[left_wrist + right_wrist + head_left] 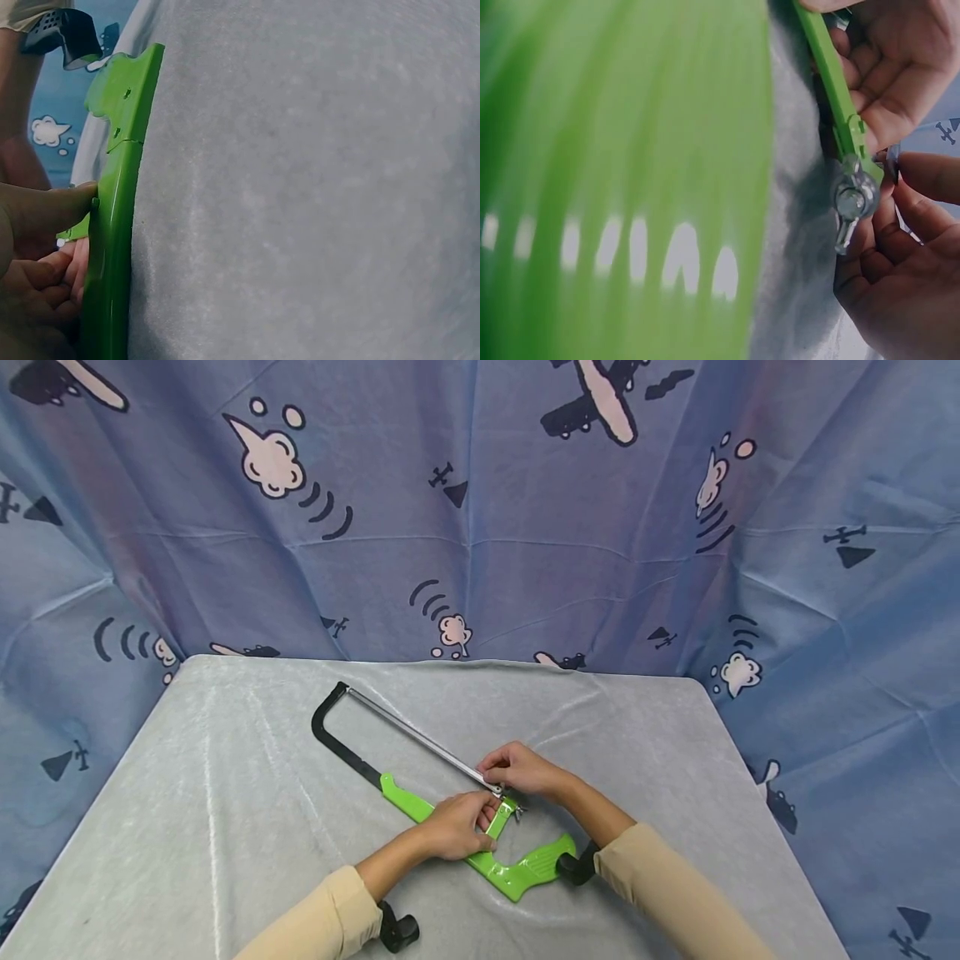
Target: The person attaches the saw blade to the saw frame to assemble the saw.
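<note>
A hacksaw with a bright green handle (538, 865) and a black front frame (347, 755) lies slantwise on the table. Its silver blade (420, 737) spans from the black tip down to the green upright. My left hand (454, 825) grips the green frame beside that upright, thumb on the green part (114, 225) in the left wrist view. With thumb and fingertips, my right hand (523, 768) pinches the handle-side end of the blade. Right beside those fingers sits a metal wing nut (851, 202) in the right wrist view. Fingers partly hide the blade's end.
Grey cloth covers the table (247, 827). A blue curtain (510, 510) printed with planes and clouds hangs behind and at the sides. Black wrist mounts (397, 928) show below the sleeves, the right one close to the saw's handle.
</note>
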Demonstrator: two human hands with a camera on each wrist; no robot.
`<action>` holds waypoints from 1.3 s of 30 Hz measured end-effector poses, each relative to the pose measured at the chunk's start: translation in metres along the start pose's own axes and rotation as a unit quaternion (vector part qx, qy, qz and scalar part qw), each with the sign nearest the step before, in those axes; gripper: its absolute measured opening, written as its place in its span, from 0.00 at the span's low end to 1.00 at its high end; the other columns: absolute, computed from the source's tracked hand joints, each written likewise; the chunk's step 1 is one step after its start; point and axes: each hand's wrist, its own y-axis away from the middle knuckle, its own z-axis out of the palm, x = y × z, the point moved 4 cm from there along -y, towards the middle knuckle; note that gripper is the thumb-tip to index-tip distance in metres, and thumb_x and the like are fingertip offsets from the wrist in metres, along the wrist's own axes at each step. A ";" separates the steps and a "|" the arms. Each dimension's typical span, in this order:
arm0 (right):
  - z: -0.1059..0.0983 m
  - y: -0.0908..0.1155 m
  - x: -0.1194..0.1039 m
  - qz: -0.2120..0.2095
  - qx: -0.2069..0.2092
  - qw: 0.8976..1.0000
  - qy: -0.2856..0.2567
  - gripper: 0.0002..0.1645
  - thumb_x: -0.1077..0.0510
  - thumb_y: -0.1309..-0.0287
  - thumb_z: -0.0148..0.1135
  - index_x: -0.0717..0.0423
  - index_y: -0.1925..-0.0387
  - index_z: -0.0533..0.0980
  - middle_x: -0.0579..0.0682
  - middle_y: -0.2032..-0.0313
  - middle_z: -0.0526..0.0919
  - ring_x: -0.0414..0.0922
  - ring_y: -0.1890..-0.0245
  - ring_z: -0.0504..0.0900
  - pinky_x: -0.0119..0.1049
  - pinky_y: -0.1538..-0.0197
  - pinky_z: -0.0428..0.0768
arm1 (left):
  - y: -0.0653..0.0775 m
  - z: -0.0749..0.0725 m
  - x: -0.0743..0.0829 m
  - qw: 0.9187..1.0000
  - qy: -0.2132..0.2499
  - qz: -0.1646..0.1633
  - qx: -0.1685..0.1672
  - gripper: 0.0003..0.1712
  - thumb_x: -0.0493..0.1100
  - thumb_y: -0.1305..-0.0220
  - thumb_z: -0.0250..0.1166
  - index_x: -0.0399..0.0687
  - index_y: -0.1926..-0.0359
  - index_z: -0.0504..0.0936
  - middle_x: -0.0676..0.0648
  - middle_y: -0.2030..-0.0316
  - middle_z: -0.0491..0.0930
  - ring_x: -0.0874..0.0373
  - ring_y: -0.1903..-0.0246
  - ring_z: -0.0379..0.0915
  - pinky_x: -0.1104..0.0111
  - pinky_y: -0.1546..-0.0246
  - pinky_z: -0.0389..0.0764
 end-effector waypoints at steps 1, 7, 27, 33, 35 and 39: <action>0.000 0.000 -0.001 -0.003 -0.003 1.000 0.000 0.15 0.65 0.39 0.58 0.72 0.55 0.81 0.54 0.63 0.85 0.38 0.68 0.76 0.32 0.63 0.74 | 0.000 0.000 0.000 1.000 0.000 0.000 -0.001 0.20 0.36 0.50 0.75 0.43 0.56 0.77 0.54 0.67 0.76 0.65 0.66 0.73 0.69 0.60 0.71; 0.003 -0.001 -0.002 -0.031 -0.025 0.999 0.009 0.13 0.68 0.40 0.56 0.74 0.57 0.81 0.54 0.67 0.85 0.37 0.69 0.75 0.29 0.63 0.73 | 0.001 -0.001 0.001 1.000 -0.003 0.004 0.001 0.21 0.36 0.50 0.75 0.42 0.54 0.78 0.54 0.66 0.76 0.65 0.66 0.73 0.69 0.60 0.71; 0.007 0.003 -0.003 -0.030 -0.023 0.999 0.038 0.12 0.68 0.38 0.55 0.73 0.57 0.80 0.52 0.68 0.83 0.38 0.70 0.74 0.30 0.64 0.73 | 0.001 0.002 -0.001 1.000 -0.005 -0.006 -0.009 0.21 0.38 0.48 0.74 0.44 0.54 0.77 0.56 0.66 0.75 0.66 0.65 0.72 0.70 0.59 0.71; 0.006 0.003 -0.002 -0.033 -0.013 0.998 0.045 0.13 0.67 0.37 0.56 0.72 0.56 0.80 0.53 0.68 0.83 0.37 0.70 0.74 0.30 0.64 0.73 | 0.000 0.001 0.001 1.000 -0.006 -0.002 -0.007 0.21 0.37 0.49 0.75 0.44 0.55 0.77 0.56 0.66 0.75 0.67 0.65 0.72 0.70 0.59 0.71; 0.005 0.004 -0.001 -0.037 -0.005 0.998 0.048 0.13 0.65 0.36 0.56 0.72 0.55 0.80 0.54 0.66 0.84 0.38 0.70 0.75 0.31 0.63 0.74 | 0.000 0.001 0.001 1.000 -0.005 -0.003 -0.007 0.21 0.37 0.49 0.75 0.45 0.55 0.77 0.55 0.66 0.75 0.67 0.66 0.72 0.70 0.60 0.71; 0.002 0.009 -0.001 -0.048 0.015 0.998 0.046 0.14 0.63 0.34 0.57 0.70 0.54 0.80 0.56 0.64 0.84 0.40 0.68 0.77 0.33 0.63 0.76 | 0.001 0.001 0.000 1.000 -0.004 -0.006 -0.006 0.20 0.37 0.49 0.75 0.45 0.57 0.76 0.55 0.67 0.75 0.66 0.66 0.72 0.70 0.60 0.71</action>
